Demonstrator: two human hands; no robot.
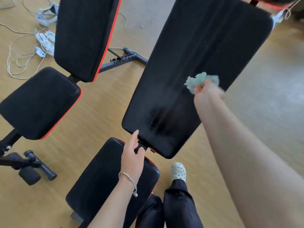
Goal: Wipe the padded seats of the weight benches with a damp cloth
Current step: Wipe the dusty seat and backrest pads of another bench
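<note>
Two black weight benches with orange trim stand side by side on a wooden floor. The near bench has a long back pad [197, 55] and a seat pad [105, 176] below it. My right hand [208, 94] grips a crumpled pale green cloth [201, 80] against the right side of the back pad; faint streaks run down the pad. My left hand [132, 155] hovers with relaxed, straight fingers over the gap between seat and back pad. The second bench shows its back pad [83, 35] and seat pad [37, 102] at left.
White cables and power strips [44, 40] lie on the floor at the upper left. The left bench's frame and foam rollers [31, 168] sit at lower left. My leg in dark trousers and a pale clog [178, 171] stand right of the near seat.
</note>
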